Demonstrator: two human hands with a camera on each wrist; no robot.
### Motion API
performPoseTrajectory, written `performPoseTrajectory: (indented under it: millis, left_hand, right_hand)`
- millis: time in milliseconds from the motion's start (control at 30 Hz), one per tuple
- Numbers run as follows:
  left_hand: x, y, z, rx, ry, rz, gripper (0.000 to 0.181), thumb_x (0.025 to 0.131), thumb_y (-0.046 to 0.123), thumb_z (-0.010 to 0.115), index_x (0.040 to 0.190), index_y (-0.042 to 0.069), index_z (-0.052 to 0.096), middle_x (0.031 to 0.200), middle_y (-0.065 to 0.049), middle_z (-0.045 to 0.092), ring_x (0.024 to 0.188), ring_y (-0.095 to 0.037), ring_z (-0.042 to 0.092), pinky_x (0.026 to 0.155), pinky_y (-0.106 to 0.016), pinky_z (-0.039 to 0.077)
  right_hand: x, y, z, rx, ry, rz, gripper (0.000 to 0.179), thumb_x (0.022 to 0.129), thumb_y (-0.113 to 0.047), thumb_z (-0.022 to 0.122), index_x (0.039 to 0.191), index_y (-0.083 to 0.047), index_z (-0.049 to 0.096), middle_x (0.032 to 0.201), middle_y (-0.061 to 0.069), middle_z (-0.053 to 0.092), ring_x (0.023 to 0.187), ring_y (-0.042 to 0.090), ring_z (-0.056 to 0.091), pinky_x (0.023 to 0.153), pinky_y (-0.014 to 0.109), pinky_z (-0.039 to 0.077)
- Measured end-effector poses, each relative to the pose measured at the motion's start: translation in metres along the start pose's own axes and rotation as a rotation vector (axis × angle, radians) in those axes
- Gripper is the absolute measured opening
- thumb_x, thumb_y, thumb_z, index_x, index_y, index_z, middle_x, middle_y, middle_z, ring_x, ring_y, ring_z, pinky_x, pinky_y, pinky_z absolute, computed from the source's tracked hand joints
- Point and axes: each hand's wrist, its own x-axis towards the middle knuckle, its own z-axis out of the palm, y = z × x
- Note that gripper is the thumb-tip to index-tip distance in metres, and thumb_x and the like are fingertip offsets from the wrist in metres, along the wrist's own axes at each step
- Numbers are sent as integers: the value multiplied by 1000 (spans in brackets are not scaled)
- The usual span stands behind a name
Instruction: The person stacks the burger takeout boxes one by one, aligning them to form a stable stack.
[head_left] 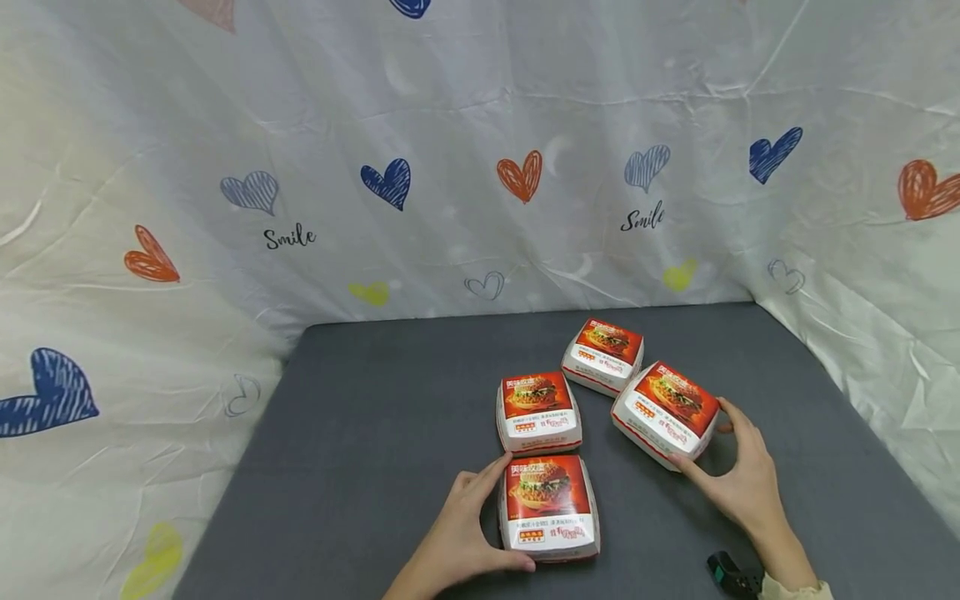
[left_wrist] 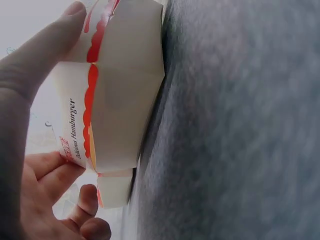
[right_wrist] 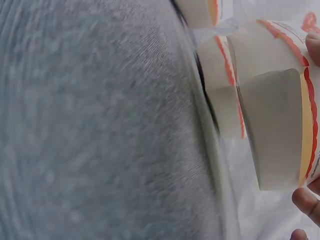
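Observation:
My left hand [head_left: 463,533] spans the near hamburger box [head_left: 551,504], thumb at its front edge and fingertips at its back left corner. In the left wrist view, that box's white side rests on the grey tabletop, with "Delicious Hamburger" printed along the lid. On the right, my right hand [head_left: 746,479] grips another hamburger box [head_left: 667,412] by its right end, between thumb and fingers. The right wrist view shows this box [right_wrist: 272,127] tilted and raised off the table. Its far left corner overlaps a third hamburger box [head_left: 602,357] in the head view.
Directly behind the near box sits one more hamburger box [head_left: 537,412], close against it. A small black device [head_left: 733,575] is by my right wrist. The dark grey table [head_left: 375,433] ends at a white curtain [head_left: 450,242] printed with hearts.

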Motion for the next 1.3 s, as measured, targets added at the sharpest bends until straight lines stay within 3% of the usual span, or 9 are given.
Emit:
performPoseTrajectory:
  millis: [167, 400, 567, 733, 933, 1133, 1300]
  left_hand:
    - [-3, 0, 1, 28, 5, 8, 132, 60, 62, 100, 169, 31, 31, 167, 6, 42, 112, -10, 38, 93, -34, 47]
    - [-6, -2, 0, 53, 15, 30, 133, 60, 61, 100, 169, 31, 31, 166, 6, 44, 111, -10, 39, 94, -35, 47]
    - [-6, -2, 0, 61, 17, 33, 133, 60, 64, 98, 169, 31, 30, 166, 6, 44, 111, -9, 38, 94, -35, 47]
    - [-7, -1, -1, 65, 12, 29, 133, 60, 65, 98, 169, 31, 30, 166, 6, 44, 111, -10, 38, 93, -35, 48]
    - [-4, 2, 2, 36, -8, 31, 131, 62, 64, 98, 169, 32, 29, 166, 6, 44, 111, -10, 38, 93, -35, 47]
    - [-3, 3, 3, 57, 0, 53, 131, 62, 63, 99, 169, 33, 30, 165, 6, 45, 110, -9, 38, 94, -36, 47]
    - [-4, 3, 1, 63, -5, 52, 131, 62, 63, 98, 169, 33, 29, 165, 9, 44, 109, -9, 39, 93, -36, 48]
  right_hand:
    - [0, -5, 0, 24, 24, -31, 107, 66, -22, 99, 155, 2, 45, 117, 22, 58, 109, 36, 51, 89, 58, 41]
    - [2, -16, -2, 46, 62, -53, 108, 65, -17, 99, 157, -2, 46, 119, 18, 60, 106, 27, 49, 81, 34, 34]
    - [8, -31, -5, 81, 68, -72, 112, 65, -16, 99, 161, -9, 44, 126, 16, 60, 111, 16, 48, 81, 37, 35]
    - [14, -46, -9, 155, 88, -166, 114, 60, -12, 100, 160, -7, 46, 127, 17, 61, 114, 7, 46, 82, 34, 33]
    - [19, -62, -18, 236, 107, -304, 118, 56, -16, 102, 161, -9, 47, 128, 16, 60, 116, 7, 46, 84, 24, 30]
    - [12, -83, -28, 268, 42, -304, 124, 53, -10, 101, 163, -12, 44, 137, 8, 58, 119, 7, 46, 87, 25, 31]
    - [4, -97, -28, 309, 13, -339, 124, 53, -10, 101, 163, -9, 43, 144, 10, 57, 115, 11, 46, 86, 23, 30]
